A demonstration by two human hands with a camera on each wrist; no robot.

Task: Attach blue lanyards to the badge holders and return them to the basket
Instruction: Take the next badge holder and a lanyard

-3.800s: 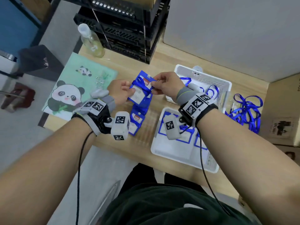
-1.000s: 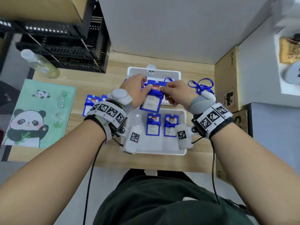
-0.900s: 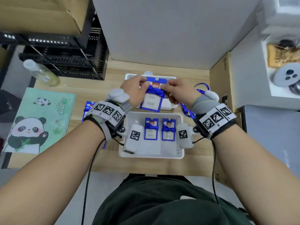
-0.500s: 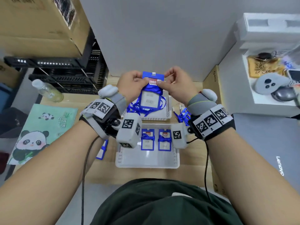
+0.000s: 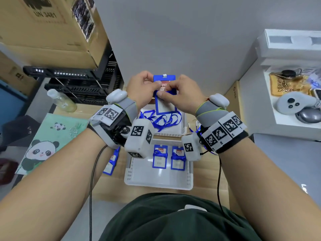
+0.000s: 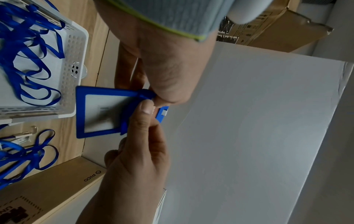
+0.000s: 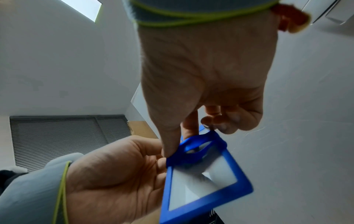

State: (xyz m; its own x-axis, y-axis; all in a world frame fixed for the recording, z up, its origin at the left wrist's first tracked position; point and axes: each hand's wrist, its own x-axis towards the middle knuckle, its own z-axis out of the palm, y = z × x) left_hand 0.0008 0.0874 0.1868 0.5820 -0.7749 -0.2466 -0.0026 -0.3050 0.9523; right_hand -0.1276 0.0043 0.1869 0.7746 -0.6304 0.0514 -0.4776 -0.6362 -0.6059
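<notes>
Both hands hold one blue-framed rectangular plastic badge holder (image 5: 165, 94) upright in the air, above the far white perforated plastic basket (image 5: 182, 124). The left hand (image 5: 141, 89) pinches its upper left edge between curled fingers (image 6: 164, 97) and thumb; the right hand (image 5: 182, 94) pinches the blue ribbon lanyard (image 5: 163, 120) wrapped round its top. The lanyard's loops dangle into that basket. Two finished badge holders (image 5: 168, 158) lie side by side in the near white basket (image 5: 159, 183) on the wooden worktop (image 5: 208, 192).

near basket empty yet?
No, two badge holders with blue lanyards lie in the near basket, head view.
</notes>
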